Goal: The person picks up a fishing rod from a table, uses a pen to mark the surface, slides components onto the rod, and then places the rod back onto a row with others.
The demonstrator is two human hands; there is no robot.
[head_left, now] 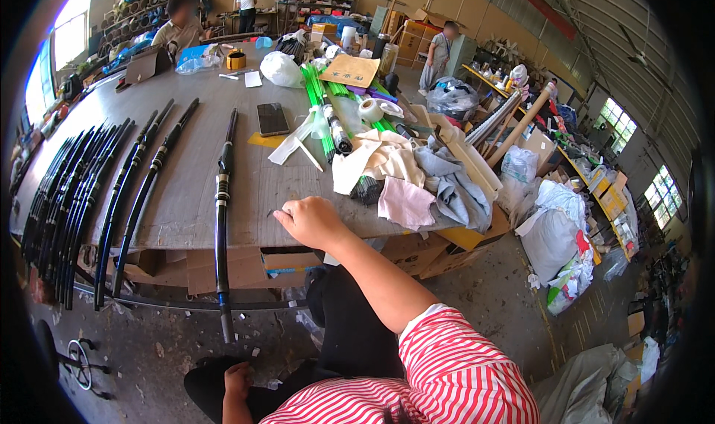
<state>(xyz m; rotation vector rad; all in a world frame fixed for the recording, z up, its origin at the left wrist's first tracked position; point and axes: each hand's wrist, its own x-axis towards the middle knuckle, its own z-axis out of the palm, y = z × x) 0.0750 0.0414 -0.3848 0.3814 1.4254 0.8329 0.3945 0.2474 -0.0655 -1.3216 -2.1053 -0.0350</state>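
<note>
My right hand [311, 223] is over the near edge of the table [279, 182], fingers curled and thumb pressed against them. A tiny dark thing shows at its thumb tip, too small to name. Down by my dark-trousered leg, my left hand [237, 380] is loosely closed, and I see nothing in it. A single black fishing rod [223, 182] lies left of my right hand, its near end jutting over the table edge. Further left lie two more fishing rods [155, 163] and a row of several others [78, 185].
A phone [272, 119], pale cloths [380, 159], a tape roll [370, 110] and green-wrapped rods [316, 100] crowd the table's middle and right. Cardboard boxes [223, 267] stand underneath. Filled sacks [553, 238] sit on the floor at right. Other people [439, 55] are further back.
</note>
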